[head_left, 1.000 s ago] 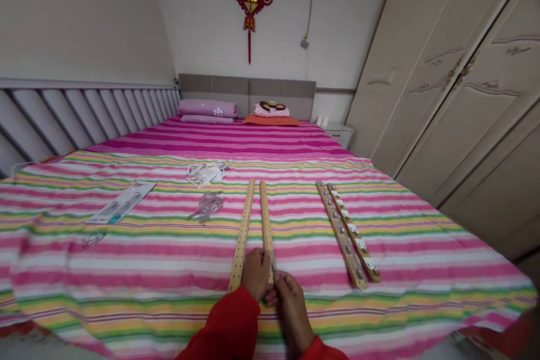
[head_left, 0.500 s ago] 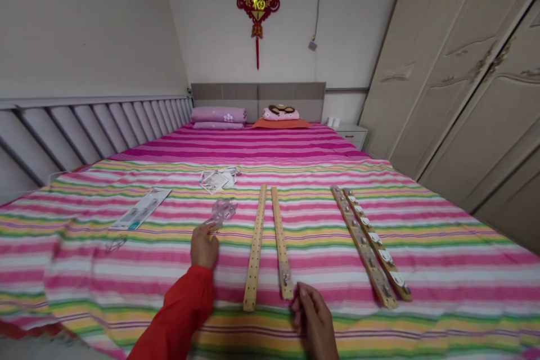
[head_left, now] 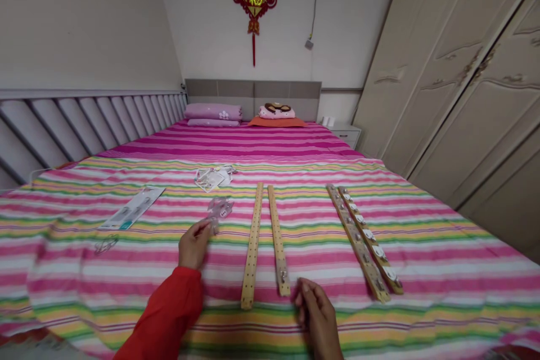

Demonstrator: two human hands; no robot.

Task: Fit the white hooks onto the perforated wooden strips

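Note:
Two bare wooden strips with rows of holes (head_left: 265, 242) lie side by side on the striped bedspread (head_left: 442, 253). One small metal hook (head_left: 283, 275) sits near the right strip's near end. My left hand (head_left: 193, 244) reaches left of the strips, its fingers pinched on a clear plastic bag of small hooks (head_left: 219, 209). My right hand (head_left: 317, 315) rests on the bedspread just right of the strips' near ends, fingers curled loosely, with nothing visible in it.
Two more wooden strips with several white hooks fitted (head_left: 366, 241) lie to the right. A flat package (head_left: 131, 208), a small wire piece (head_left: 106, 244) and torn white wrappers (head_left: 213, 177) lie at left. Pillows (head_left: 214, 112) sit by the headboard; a wardrobe (head_left: 464, 79) stands at right.
My left hand left the strips' near end, went up and left to the clear bag and pinched its edge. My right hand drew back from the strip.

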